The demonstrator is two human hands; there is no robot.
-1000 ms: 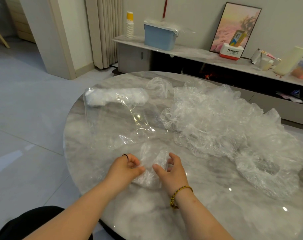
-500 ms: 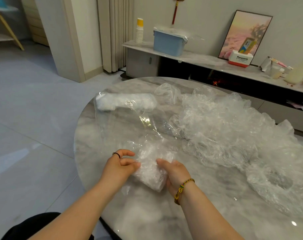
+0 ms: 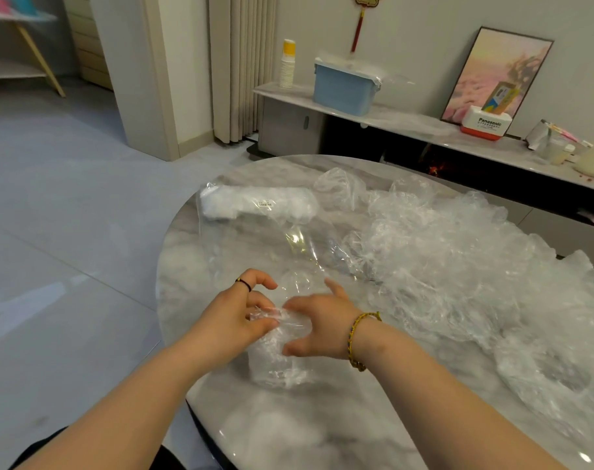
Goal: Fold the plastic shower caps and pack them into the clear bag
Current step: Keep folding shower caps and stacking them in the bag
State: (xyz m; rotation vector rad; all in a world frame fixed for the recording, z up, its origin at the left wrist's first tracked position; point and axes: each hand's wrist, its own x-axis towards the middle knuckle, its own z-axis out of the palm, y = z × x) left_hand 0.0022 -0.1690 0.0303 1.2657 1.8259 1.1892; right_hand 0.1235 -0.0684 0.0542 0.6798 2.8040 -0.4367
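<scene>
Listing what lies under your hands, item by item.

Item, folded shower cap (image 3: 282, 361): a crumpled clear bundle near the front edge of the desk (image 3: 322, 435). It rests on the marble between your two hands, squeezed small so it will pass through a narrow opening.

Item, left hand (image 3: 234, 317): thumb and fingertips pinch the crinkled film at the bundle's top edge, likely to stop the fold springing apart.

Item, right hand (image 3: 322, 323): grasps the bundle from the other side, thumb low, fingers curled over the top, index finger lifted. It steadies the bulk while your left hand controls the edge.

Item, clear bag (image 3: 241, 252): lies flat on the desk just beyond your hands, its open end apparently toward you. Packed caps (image 3: 258, 205) form a white roll in its far end, leaving the near part free for the next one.

Item, loose shower caps (image 3: 458, 266): a large unfolded heap to your right, just beside the bag and handy for the next pick.

Judgement: one cap is folded but not yet in the bag, and most of the heap remains.
</scene>
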